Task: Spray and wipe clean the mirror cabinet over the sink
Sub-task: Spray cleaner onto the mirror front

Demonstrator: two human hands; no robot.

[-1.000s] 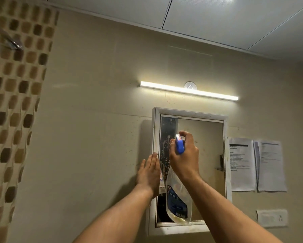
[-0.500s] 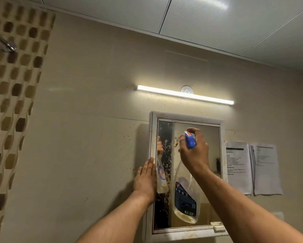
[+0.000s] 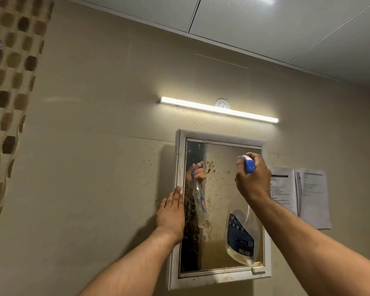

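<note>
A: Starting at the left, past the brown-and-beige mosaic tile strip, what is the left hand doing?

B: It lies flat, fingers straight and pressed together, on the left edge of the white-framed mirror cabinet, partly on the beige wall beside it. It pinches nothing.

A: And the cabinet itself?

B: Fixed to the wall under the lit white bar lamp. Its mirror pane is spotted with brown specks, thickest down the left side. I'd judge the pane stiff but breakable, and the door likely to swing on its hinge, so a flat palm on the frame is the sensible place to brace it.

A: The bottle?

B: The clear plastic spray bottle with a dark blue label hangs in front of the mirror's right half, its blue trigger head up near the top. Only a little pale liquid shows at the bottom, so it should be light, with thin walls that may give if squeezed. Once wet it could turn slippery.

A: So hold it by the neck?

B: As the right hand does: fingers curled round the neck and trigger head. Whether the trigger is pulled in, I cannot tell.

A: Further right?

B: Two printed paper sheets stuck on the wall, just beside the cabinet; spray drifting there could soak them.
</note>
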